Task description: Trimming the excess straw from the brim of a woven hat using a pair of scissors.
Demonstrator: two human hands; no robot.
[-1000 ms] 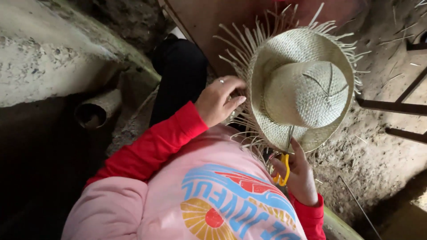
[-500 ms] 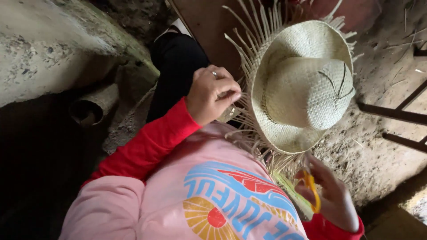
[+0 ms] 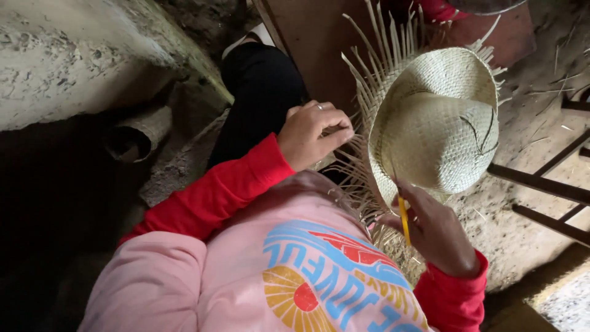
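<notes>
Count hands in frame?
2. Left hand pinches loose strands at the straw hat brim's left edge; right hand, below the hat, holds yellow-handled scissors.

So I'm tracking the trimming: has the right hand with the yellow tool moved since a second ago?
Yes. The right hand has swung outward and back, ending a little farther right under the straw hat's brim.

Rough grey wall (image 3: 67, 55) left; dirt floor (image 3: 528, 110) strewn with straw; dark wooden frame bars (image 3: 541, 184) right.

hat (image 3: 439, 120) between both hands; left hand (image 3: 313, 135) left of it | right hand (image 3: 439, 233) below
</notes>
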